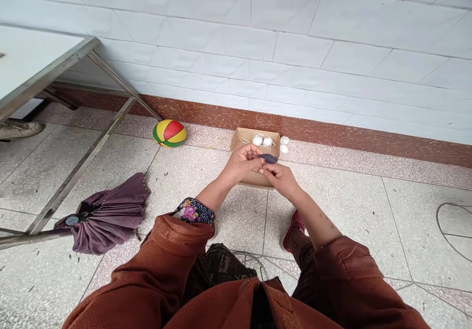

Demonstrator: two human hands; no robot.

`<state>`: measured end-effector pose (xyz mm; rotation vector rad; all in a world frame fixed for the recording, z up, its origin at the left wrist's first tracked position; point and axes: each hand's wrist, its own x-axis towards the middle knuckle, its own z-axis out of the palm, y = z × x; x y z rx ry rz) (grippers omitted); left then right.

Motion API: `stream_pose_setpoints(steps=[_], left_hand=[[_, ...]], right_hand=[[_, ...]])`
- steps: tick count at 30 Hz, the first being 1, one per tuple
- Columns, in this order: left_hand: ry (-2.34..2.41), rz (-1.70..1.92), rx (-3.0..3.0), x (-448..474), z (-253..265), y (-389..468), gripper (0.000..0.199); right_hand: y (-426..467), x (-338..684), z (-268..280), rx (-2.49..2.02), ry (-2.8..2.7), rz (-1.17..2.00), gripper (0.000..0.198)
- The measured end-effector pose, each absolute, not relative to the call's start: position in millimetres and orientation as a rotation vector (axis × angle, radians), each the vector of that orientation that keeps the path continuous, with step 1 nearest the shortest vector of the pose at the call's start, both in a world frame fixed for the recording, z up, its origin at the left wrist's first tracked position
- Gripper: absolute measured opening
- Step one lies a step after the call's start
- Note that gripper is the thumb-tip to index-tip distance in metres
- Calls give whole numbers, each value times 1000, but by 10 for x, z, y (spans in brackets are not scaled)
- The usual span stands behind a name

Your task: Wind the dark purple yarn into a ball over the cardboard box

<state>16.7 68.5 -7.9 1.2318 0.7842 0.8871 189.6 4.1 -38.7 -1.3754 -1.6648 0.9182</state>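
Observation:
A small bundle of dark grey yarn (pixel 268 158) is pinched between my two hands above an open cardboard box (pixel 255 179). My left hand (pixel 244 163) grips it from the left with thumb and fingers. My right hand (pixel 279 177) is closed just below, its thumb and fingertips meeting near the bundle's lower side. In the box lie two white balls of string (pixel 262 140) with loose ends trailing. A couple of small white wound pieces (pixel 284 144) sit on the floor against the box's right side. My hands hide part of the box.
A yellow, red and green ball (pixel 170 133) rests by the wall. At left are a metal-framed table (pixel 75 56), a folded purple umbrella (pixel 110 216) and a shoe (pixel 21 129) beneath the table. A thin metal ring frame (pixel 438 221) lies at the right edge.

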Motion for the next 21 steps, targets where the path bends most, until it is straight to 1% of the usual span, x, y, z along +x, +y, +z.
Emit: stream_pose_setpoints(steps=[3,6,9,12,16,21], left_hand=[[864,905,1332,182,-132,715,18],[964,875,1561,176,-148,719,16],[1020,768,1850,151,-139,694,14],[968,672,1968,146,-133,653,12],[795,596,1750,180,-117,590,11],[575,531,1364,173,-10,538,26]], right_hand=[[-20,1885,-306,-1286,-1818,916,23],[-72,1920,-205,-1211,-1908,876,23],[-92,1987,-130,-1199,-1889,797,25],[-82,2059,-87,-1217,-1776,723,28],[-51,2133,-69,-1339,-1596,643,33],[9,2163,-148,-1514,-1404,640,32]])
